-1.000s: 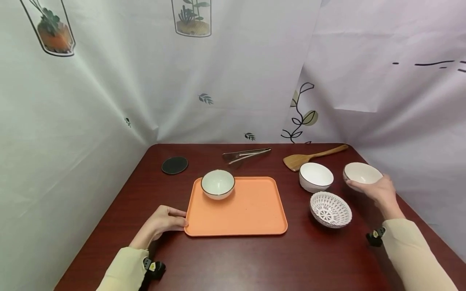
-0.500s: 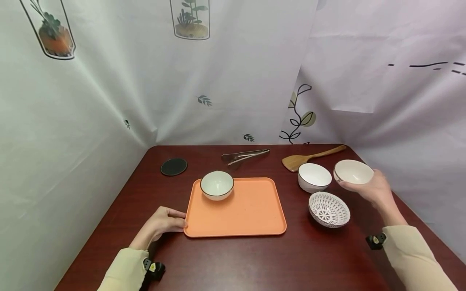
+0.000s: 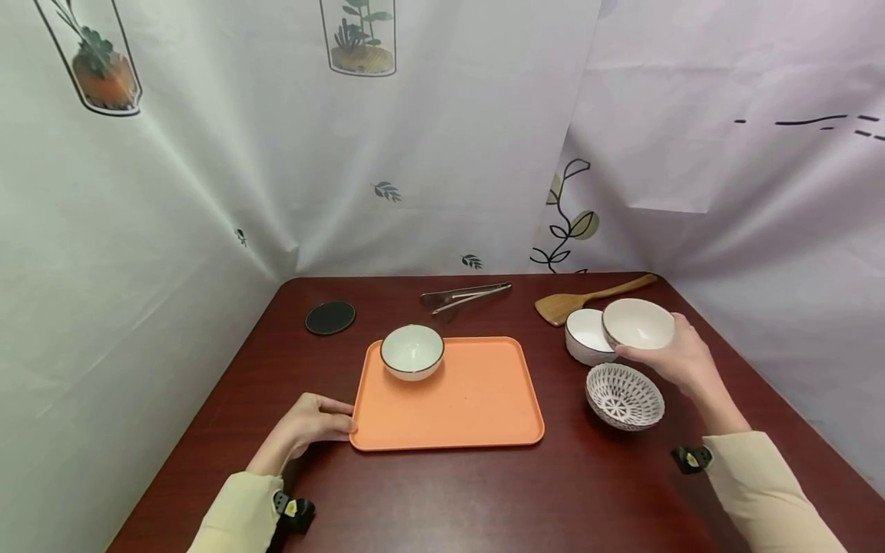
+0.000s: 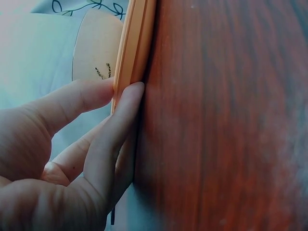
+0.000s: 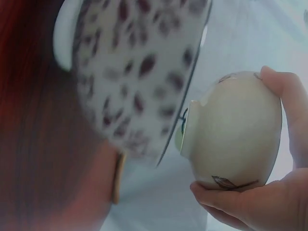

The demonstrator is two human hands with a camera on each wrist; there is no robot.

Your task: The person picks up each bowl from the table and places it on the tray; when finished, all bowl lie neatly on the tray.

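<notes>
My right hand grips a cream bowl, holding it above the table. In the right wrist view, thumb and fingers clasp this bowl at opposite sides; a leaf drawing shows on its outside. Behind it in the head view, a white bowl with a dark rim is partly hidden. A patterned bowl sits just below my right hand. On the left, my left hand pinches the left edge of the orange tray. A pale dark-rimmed bowl stands in the tray's back left corner.
Metal tongs lie behind the tray, and a wooden spatula at the back right. A round black coaster is at the back left. Fabric hangs around the dark red table. A spotted bowl looms close in the right wrist view.
My right hand has lifted the cream bowl and carried it leftward, so it now overlaps the white bowl in view. My left hand has stayed at the tray's edge.
</notes>
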